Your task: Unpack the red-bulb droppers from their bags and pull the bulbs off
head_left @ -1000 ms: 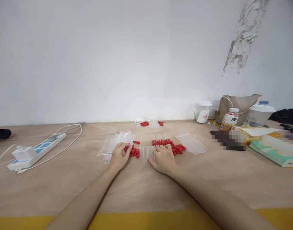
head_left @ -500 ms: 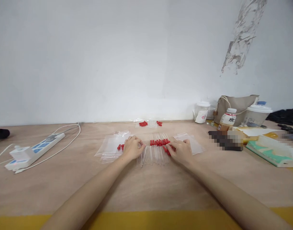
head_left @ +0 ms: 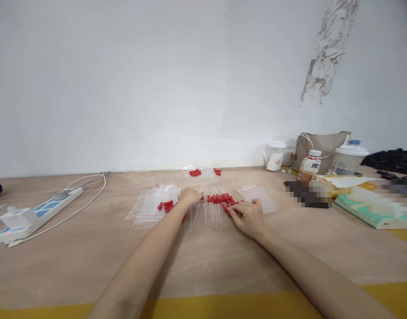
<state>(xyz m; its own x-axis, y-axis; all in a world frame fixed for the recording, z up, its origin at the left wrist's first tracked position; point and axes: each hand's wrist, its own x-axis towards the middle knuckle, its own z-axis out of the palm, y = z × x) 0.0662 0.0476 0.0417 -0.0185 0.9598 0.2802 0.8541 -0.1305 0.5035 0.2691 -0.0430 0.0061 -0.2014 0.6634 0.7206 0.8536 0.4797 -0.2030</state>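
Note:
A row of clear glass tubes (head_left: 208, 215) with red rubber bulbs (head_left: 220, 198) lies on the wooden table (head_left: 203, 261). My left hand (head_left: 189, 196) rests at the row's far left end, fingers curled onto the tubes. My right hand (head_left: 246, 215) is at the row's right side, fingertips pinched on a red bulb there. Loose red bulbs (head_left: 166, 205) lie just left of my left hand, on a stack of clear zip bags (head_left: 146, 206). Another clear bag (head_left: 256, 197) lies right of the row.
A white power strip (head_left: 33, 214) with a cable lies at the left. More red bulbs (head_left: 203, 172) sit by the wall. At the right stand a bottle (head_left: 310, 165), cups (head_left: 275, 155), a beige bag (head_left: 319, 148), a lidded tub (head_left: 348, 160) and a book (head_left: 369, 208).
Both hands moved away from me along the tubes, from the near pile to the row's far ends. The bulbs that lay near the left hand now sit to its left.

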